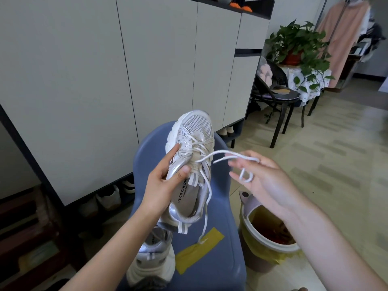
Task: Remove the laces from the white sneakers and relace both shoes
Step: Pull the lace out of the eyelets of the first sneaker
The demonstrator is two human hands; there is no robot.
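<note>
Here the fingers (239, 164) of the right hand (266, 181) are loosely spread and half-curled, with the white lace (222, 153) looped round them and drawn out sideways from the shoe; a small loop of the same lace sits against the palm; the left hand (161, 183) grips the white sneaker (191, 164) from the side, its thumb (180, 174) pressed on the inner edge by the tongue and its other fingers wrapped round the outer side; the sneaker is held up above the blue chair (220, 238), toe pointing away, opening facing the camera; the lower eyelets are laced, the upper ones are loose, and the other lace end hangs down past the heel to a strip of yellow tape (199, 248) on the seat; the second sneaker (153, 261) lies on the seat below the first, partly hidden by the left forearm; beside the chair, on the right, stands a bin (270, 234) with a yellow liner; behind are white cabinet doors (105, 70), a dark chair (279, 95) and a potted plant (298, 45).
</note>
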